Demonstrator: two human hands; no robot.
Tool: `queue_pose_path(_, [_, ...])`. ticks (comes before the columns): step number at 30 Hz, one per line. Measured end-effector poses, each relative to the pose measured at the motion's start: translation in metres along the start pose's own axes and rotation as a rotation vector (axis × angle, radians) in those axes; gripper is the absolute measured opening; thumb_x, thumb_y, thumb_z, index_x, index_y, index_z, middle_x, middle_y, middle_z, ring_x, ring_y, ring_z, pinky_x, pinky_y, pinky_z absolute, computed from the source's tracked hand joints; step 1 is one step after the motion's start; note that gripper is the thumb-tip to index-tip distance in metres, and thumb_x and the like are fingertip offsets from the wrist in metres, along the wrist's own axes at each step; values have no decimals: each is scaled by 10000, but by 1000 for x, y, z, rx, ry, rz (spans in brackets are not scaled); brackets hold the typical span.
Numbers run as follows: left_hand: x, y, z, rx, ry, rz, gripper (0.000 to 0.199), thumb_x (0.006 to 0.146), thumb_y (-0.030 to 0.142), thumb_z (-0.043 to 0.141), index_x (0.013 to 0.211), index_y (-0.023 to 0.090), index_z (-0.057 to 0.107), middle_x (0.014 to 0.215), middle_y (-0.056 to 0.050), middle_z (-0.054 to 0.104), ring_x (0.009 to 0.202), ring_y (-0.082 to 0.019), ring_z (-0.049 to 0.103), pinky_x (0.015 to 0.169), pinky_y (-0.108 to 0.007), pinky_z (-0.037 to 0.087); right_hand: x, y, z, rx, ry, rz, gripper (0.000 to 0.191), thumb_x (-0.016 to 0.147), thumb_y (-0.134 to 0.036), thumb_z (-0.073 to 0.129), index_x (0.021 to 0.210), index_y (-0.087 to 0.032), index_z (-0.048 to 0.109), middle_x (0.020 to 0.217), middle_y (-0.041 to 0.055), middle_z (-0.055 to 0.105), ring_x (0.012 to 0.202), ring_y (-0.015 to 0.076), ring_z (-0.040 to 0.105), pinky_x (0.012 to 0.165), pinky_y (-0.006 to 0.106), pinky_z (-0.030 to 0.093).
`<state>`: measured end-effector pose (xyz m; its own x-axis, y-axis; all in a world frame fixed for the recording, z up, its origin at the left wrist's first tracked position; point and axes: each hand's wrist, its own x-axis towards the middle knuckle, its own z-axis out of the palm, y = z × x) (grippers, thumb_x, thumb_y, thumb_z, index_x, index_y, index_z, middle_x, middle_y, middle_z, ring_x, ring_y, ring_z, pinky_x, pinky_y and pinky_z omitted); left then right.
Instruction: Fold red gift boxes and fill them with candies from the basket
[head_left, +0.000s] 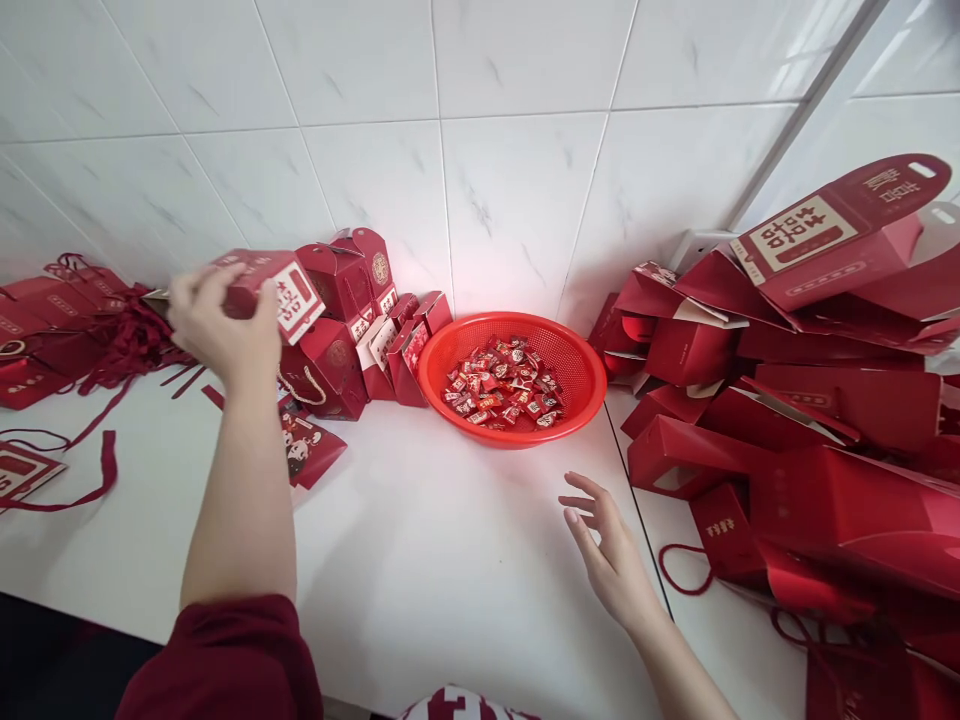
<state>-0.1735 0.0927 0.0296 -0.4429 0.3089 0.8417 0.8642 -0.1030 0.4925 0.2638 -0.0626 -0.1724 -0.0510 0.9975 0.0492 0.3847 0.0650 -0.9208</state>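
Raised at the left, my left hand (229,315) grips a red gift box (289,298) with a cream label, close to several other red boxes (334,365). My right hand (604,545) hovers over the white table (442,570), fingers apart, holding nothing. Between and beyond the hands sits a red plastic basket (585,385) with many small red-wrapped candies (510,385) in it. A flat red packet (311,445) with a cartoon print lies below the boxes on the left.
Red boxes and folded cartons (750,400) are piled high on the right, some with cords. At the far left are more red boxes (67,310), ribbons (135,335) and a looped tag (26,470). A tiled wall (517,200) stands behind.
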Motion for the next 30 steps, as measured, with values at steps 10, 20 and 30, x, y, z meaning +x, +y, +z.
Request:
queue_pose_path(10, [-31, -28, 33, -30, -75, 72, 467, 800, 242, 773, 1186, 48, 598, 1385, -90, 493, 1293, -228, 369, 1142, -444, 183, 2, 1, -1, -4, 20, -8, 414, 981, -469, 472, 1363, -315, 426, 1472, 98, 476, 1104, 235, 653, 879, 401, 569])
queue_pose_path(20, [-48, -42, 24, -62, -132, 173, 895, 820, 287, 759, 1497, 14, 240, 1619, -170, 140, 1508, -251, 118, 1228, -428, 101, 3, 4, 1, -15, 2, -19, 423, 974, -479, 473, 1359, -307, 441, 1447, 120, 505, 1035, 248, 673, 856, 447, 583])
queue_pose_path(30, [-79, -52, 47, -175, -49, 14, 1038, 828, 384, 754, 1491, -59, 90, 1584, -263, 144, 1486, -301, 137, 1221, -483, 83, 5, 6, 3, 6, -63, 23, 432, 989, -490, 448, 1379, -314, 388, 1446, 106, 483, 1058, 223, 642, 911, 433, 554])
